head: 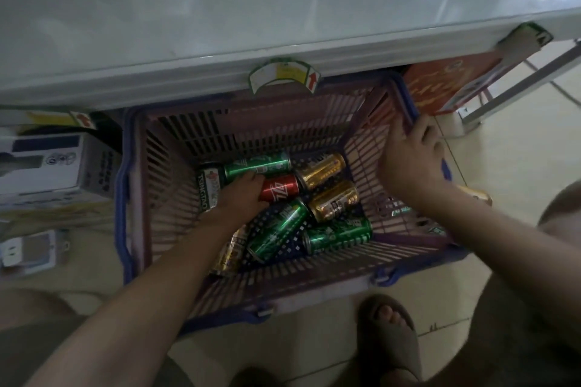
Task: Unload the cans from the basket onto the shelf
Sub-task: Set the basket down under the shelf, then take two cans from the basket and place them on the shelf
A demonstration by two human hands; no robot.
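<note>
We are looking down into the plastic shopping basket (138,198) sitting on the floor, its far end tucked under the white shelf (220,9) edge. Judging by what lies here, the unloading is barely under way or mid-course: at least eight beer cans are lying on their sides in the basket bottom, and the part of the shelf we are seeing is carrying none of them (its far reaches are out of view).

Our left hand (242,195) is reaching down into the basket from the near left, arm extended, palm down, fingers curling over the red can (281,186), with the Tsingtao can (208,190) just to its left and a long green can (257,166) touching the fingertips on the far side. Whether the red can is gripped or only touched, we cannot tell.

Our right hand (412,157) is resting on the right wall of the basket near the far right corner, fingers hooked over the rim, steadying it; it is carrying no can.

Two gold cans (323,170) are lying right of the red one, more green cans nearer us.
</note>
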